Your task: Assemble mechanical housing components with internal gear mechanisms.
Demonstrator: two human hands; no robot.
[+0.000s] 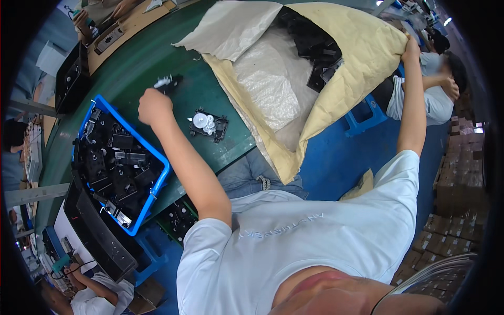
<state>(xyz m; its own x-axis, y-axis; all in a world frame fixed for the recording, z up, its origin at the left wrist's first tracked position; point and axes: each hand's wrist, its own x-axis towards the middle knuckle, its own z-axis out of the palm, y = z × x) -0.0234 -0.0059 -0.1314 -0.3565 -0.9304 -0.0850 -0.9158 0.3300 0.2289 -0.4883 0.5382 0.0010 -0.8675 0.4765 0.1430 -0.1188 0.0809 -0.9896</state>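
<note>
My left hand (154, 106) is closed over a small black and white plastic part (167, 81) on the green belt (131, 68). Just right of it lies a black gear assembly with white gears (208, 125). My right hand (411, 49) grips the upper edge of a large tan sack (362, 47), lifting it. The sack lies open on the belt and holds several black plastic parts (312, 44) over a white woven liner (268, 79).
A blue crate (164, 167) full of black parts stands at the belt's near left. Black trays (100, 236) sit below it. A seated person (436, 89) is at the right beside a blue stool (365, 118). Stacked cartons (457, 178) line the right side. Another person's hands (84, 18) work at far left.
</note>
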